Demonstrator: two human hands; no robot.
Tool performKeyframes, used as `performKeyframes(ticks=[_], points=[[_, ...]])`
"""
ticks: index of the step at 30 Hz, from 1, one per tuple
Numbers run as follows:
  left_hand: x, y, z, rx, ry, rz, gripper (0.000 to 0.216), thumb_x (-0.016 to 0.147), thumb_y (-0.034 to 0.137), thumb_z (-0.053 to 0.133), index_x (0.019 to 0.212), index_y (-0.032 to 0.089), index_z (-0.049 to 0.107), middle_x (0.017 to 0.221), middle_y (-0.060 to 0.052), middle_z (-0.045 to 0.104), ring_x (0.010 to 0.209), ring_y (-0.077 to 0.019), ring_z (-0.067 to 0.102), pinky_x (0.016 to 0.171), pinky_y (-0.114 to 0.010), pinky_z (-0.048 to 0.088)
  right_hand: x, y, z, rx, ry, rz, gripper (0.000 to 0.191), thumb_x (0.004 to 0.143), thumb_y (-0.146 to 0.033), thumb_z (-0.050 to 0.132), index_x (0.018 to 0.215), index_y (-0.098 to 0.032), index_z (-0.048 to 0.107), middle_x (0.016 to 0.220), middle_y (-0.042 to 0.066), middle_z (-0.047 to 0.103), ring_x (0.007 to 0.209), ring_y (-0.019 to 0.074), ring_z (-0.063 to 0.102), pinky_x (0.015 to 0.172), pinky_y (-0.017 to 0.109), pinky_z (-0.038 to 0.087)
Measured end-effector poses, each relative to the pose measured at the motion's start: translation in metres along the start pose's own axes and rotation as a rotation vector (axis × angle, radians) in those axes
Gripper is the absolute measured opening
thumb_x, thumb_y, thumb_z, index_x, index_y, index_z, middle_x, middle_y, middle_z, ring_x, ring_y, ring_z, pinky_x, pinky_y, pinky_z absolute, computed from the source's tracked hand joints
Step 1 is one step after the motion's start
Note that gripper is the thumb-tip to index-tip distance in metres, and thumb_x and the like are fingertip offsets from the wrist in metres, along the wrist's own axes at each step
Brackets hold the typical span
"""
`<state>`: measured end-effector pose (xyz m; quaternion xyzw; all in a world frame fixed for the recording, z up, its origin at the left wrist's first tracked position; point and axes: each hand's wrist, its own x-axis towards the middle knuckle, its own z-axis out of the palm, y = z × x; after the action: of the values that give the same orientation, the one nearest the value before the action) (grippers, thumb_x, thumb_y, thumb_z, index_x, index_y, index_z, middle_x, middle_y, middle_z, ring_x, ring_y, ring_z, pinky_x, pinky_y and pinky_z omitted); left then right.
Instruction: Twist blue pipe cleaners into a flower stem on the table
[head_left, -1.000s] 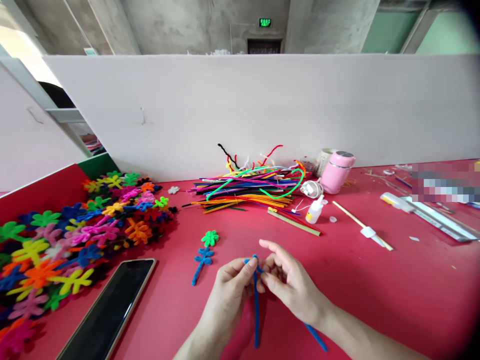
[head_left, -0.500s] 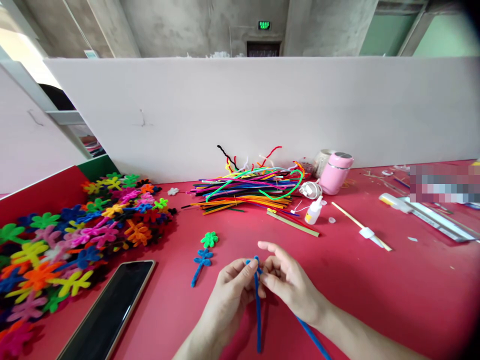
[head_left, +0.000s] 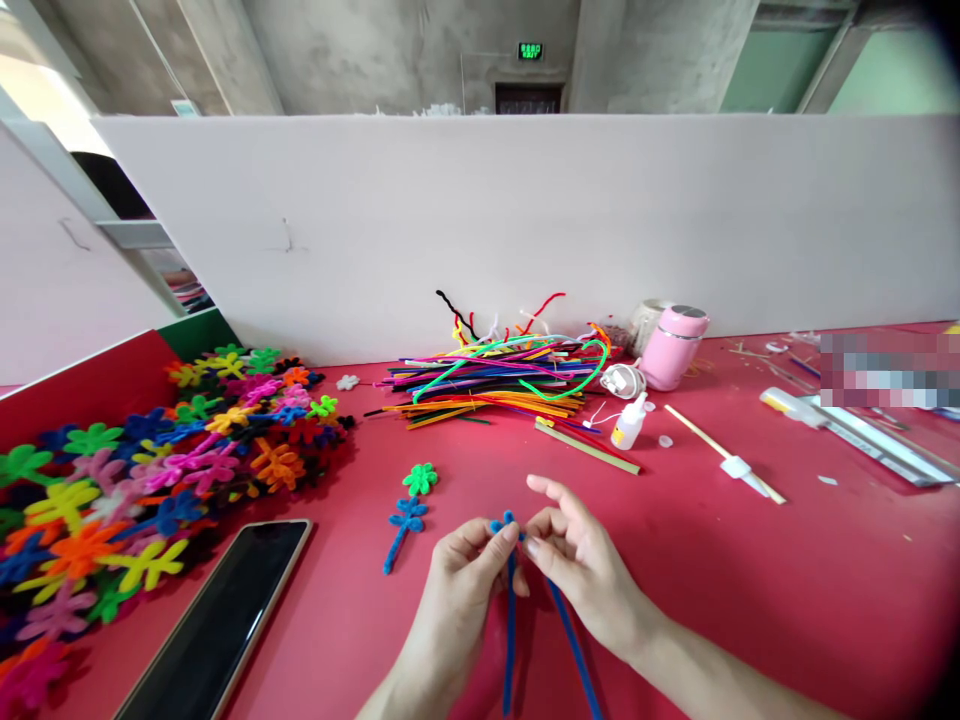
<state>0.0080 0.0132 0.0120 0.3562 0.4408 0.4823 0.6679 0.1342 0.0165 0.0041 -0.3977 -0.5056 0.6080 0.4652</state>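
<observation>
Between my two hands is a blue pipe cleaner (head_left: 511,630), bent into small loops at its top, with two long ends hanging down toward me. My left hand (head_left: 469,575) pinches it just under the loops, thumb on top. Thumb and fingers of my right hand (head_left: 574,555) are closed on the same pipe cleaner close by, while its index finger sticks out. Left of my hands lie a blue pipe-cleaner stem with leaves (head_left: 407,520) and a green pipe-cleaner flower (head_left: 420,479).
A heap of colourful pipe-cleaner flowers (head_left: 202,460) and a phone (head_left: 217,620) lie at left. Bundled pipe cleaners (head_left: 495,385) lie along the white partition (head_left: 525,220). A glue bottle (head_left: 628,424), pink device (head_left: 675,347) and stick (head_left: 701,435) are at right.
The pipe cleaner's right end has swung leftward, from beneath my right forearm to hang between my hands. The loops at the top have shifted slightly; both hands keep their grip.
</observation>
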Motion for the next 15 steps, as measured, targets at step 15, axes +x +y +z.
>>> performKeyframes(ticks=[15], points=[[-0.006,0.001,0.014,0.239,0.116,-0.002,0.017,0.077,0.028,0.049,0.065,0.017,0.044,0.049,0.009,0.039,0.033,-0.0035,0.036,0.035,-0.016,0.028,0.001,0.002,-0.001,-0.174,0.138,-0.066,0.027,0.079,-0.024,0.049,0.104,-0.021,0.039,0.067,-0.006,0.044,0.051,0.0062,0.046,0.048,0.018,0.039]])
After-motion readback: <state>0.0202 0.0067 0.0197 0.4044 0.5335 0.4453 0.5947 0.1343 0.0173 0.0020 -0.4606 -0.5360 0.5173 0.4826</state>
